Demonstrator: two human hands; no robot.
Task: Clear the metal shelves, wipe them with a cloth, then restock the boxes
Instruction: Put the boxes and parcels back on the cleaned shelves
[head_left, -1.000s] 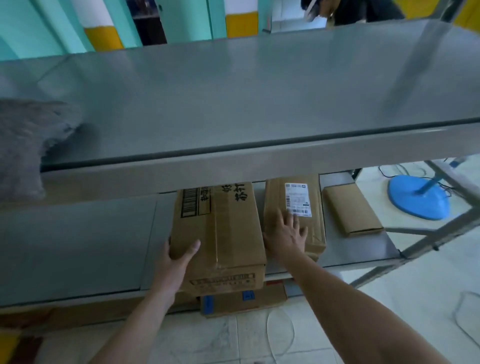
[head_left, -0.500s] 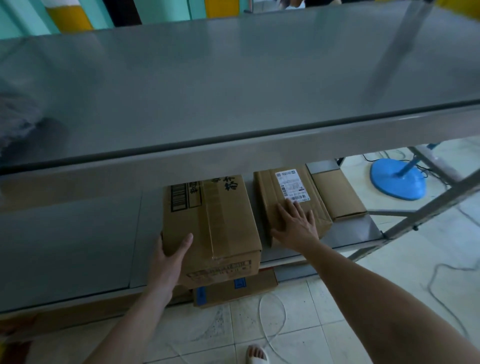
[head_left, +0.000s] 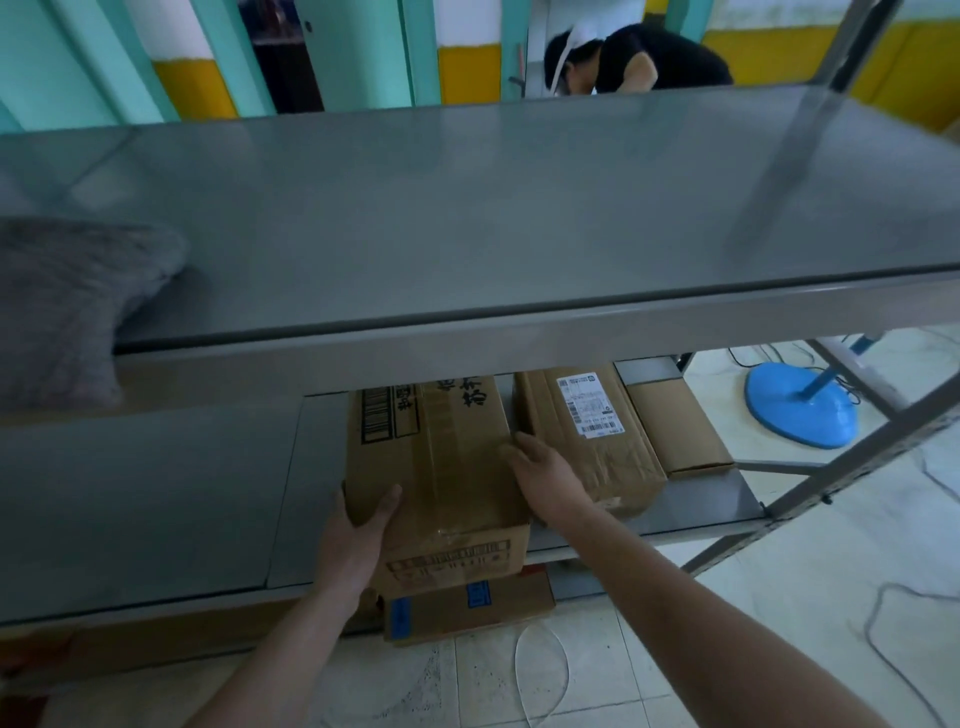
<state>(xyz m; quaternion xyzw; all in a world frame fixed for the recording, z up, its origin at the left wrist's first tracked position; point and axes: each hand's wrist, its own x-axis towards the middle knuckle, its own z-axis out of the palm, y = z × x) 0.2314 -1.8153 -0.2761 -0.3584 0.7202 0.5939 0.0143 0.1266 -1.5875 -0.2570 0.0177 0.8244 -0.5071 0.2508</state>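
The box (head_left: 436, 467) sits on the middle shelf (head_left: 156, 493), its near end overhanging the front lip. The left hand (head_left: 358, 545) grips its near-left corner, thumb on top. The right hand (head_left: 545, 478) rests with near-straight fingers on its right edge, just beside the labelled box (head_left: 587, 431). If the box is pushed in askew, the two boxes could pinch those fingers. If it is pulled out, a one-corner grip may let it tip off the lip. The cloth (head_left: 62, 301) lies apart on the top shelf (head_left: 467, 208).
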